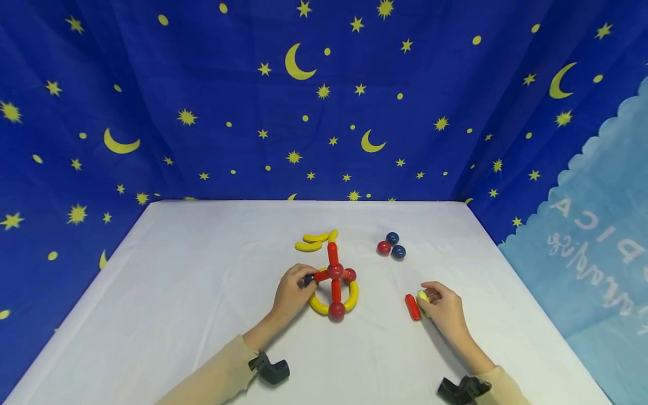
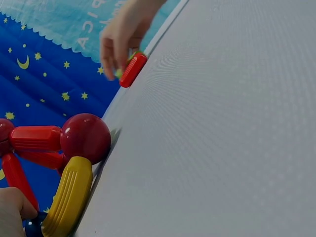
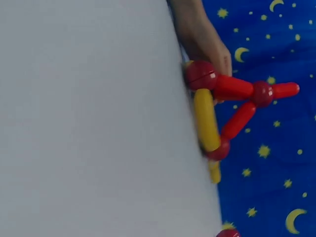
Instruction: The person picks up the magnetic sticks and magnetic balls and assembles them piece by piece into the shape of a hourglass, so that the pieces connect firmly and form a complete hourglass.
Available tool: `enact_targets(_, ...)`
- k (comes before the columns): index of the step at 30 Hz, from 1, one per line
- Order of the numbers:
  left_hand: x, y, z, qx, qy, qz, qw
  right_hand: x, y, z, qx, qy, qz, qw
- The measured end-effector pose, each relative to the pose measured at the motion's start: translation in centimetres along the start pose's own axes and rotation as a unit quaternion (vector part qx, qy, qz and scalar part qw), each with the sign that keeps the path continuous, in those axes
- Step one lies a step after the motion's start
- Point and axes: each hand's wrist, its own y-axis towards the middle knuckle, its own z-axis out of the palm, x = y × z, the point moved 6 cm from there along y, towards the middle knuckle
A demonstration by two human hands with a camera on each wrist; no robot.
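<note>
A flat figure of red rods (image 1: 332, 254), dark red balls (image 1: 336, 310) and yellow curved pieces (image 1: 318, 305) lies mid-table. My left hand (image 1: 305, 279) pinches a dark blue ball (image 1: 308, 279) at the figure's left end; in the left wrist view a fingertip (image 2: 12, 215) shows beside that ball (image 2: 32, 228). My right hand (image 1: 425, 295) lies to the right and grips a small yellow piece (image 1: 422, 296), with a loose red rod (image 1: 412, 307) just left of it. The left wrist view shows the right hand (image 2: 121, 39) over that rod (image 2: 132, 70). The right wrist view shows the figure (image 3: 206, 120) and the left hand (image 3: 205, 42).
Two blue balls (image 1: 392, 238) and a red ball (image 1: 383, 247) cluster behind the right hand. Loose yellow curved pieces (image 1: 313, 242) lie behind the figure. A white cloth covers the table (image 1: 202, 315); a blue starry drape (image 1: 324, 101) hangs behind it.
</note>
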Motion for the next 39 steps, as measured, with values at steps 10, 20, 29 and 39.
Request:
enact_targets(10,0.1,0.0,0.0,0.003,-0.005,0.001,1.0,8.4,3.9,1.2,-0.019,0.211,-0.054,0.976)
enact_targets(20,0.0,0.0,0.0,0.007,0.004,0.011,0.9999,16.4,4.2,4.3,0.053,0.278,-0.101,0.954)
enact_targets(29,-0.2,0.0,-0.3,0.003,0.009,0.007,0.9999,17.6,4.0,4.3,0.05,0.276,-0.116,0.953)
enact_targets(39,-0.2,0.0,0.0,0.005,0.003,0.001,1.0,12.8,7.0,5.0,0.01,0.272,-0.076,0.959)
